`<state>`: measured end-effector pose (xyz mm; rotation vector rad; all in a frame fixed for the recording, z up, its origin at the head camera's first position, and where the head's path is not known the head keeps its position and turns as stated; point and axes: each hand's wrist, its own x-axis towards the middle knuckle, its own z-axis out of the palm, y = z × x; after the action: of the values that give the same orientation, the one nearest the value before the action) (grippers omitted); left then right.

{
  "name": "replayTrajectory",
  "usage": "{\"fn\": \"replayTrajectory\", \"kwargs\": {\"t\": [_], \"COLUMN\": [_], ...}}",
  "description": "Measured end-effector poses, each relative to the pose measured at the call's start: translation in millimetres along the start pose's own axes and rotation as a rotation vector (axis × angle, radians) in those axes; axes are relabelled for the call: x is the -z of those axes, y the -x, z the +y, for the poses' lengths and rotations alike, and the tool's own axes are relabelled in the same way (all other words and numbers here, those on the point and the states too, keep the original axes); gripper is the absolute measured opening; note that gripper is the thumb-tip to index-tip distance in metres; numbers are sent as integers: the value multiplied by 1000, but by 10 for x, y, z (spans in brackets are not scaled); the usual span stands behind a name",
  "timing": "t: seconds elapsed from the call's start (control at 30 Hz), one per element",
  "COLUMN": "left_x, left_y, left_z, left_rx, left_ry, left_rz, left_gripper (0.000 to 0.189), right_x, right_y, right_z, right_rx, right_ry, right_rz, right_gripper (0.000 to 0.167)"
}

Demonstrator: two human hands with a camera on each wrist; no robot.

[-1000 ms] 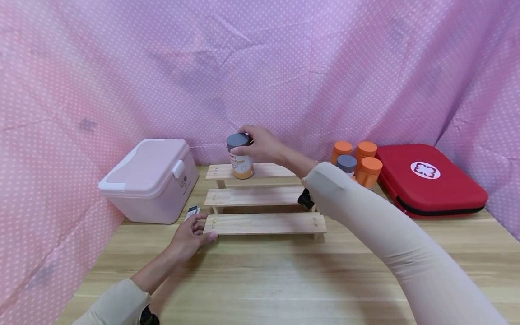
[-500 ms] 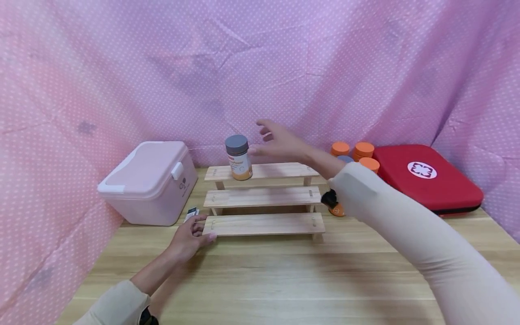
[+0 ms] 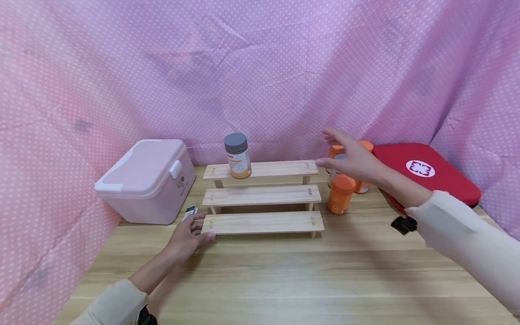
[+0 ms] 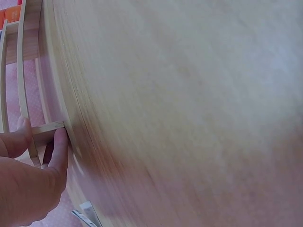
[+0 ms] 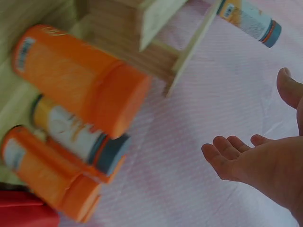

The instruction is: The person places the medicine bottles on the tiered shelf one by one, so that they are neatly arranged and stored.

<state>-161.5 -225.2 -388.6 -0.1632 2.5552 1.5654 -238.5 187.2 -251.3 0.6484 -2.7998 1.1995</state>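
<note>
A three-step wooden display rack (image 3: 264, 222) stands on the table. On the left of its top step sits a grey-lidded supplement jar (image 3: 239, 163), upright and apart from both hands. My left hand (image 3: 183, 239) grips the left end of the lowest step; in the left wrist view, thumb and fingers pinch the rack's end (image 4: 47, 127). Off the rack's right side, my right hand (image 3: 355, 158) hovers with fingers spread, holding nothing. Below and behind it stand several orange bottles (image 3: 340, 196), partly hidden by the hand. Among them the right wrist view shows another grey-lidded jar (image 5: 71, 130).
A pink lidded box (image 3: 148, 180) stands left of the rack, with a small flat packet (image 3: 189, 212) between them. At the right lies a red zipped case (image 3: 438, 180) with a white emblem. Pink dotted cloth (image 3: 260, 81) hangs behind the table.
My right hand has let go of the grey-lidded jar on the top step and moved right, over towards the orange bottles. The left hand stays on the rack.
</note>
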Motion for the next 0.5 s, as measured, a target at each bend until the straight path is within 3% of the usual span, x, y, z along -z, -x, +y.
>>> {"fn": "replayTrajectory", "kwargs": {"t": [0.27,0.5], "left_x": [-4,-1], "left_y": [7,16], "left_z": [1,0], "left_rx": [-13,-29], "left_ry": [25,34], "left_rz": [-7,-13], "left_gripper": [65,67], "right_x": [62,-33], "right_y": [305,432], "right_z": [330,591], "right_rx": [-16,-71], "right_ry": [48,51], "right_rz": [22,-14], "right_gripper": [78,84]}}
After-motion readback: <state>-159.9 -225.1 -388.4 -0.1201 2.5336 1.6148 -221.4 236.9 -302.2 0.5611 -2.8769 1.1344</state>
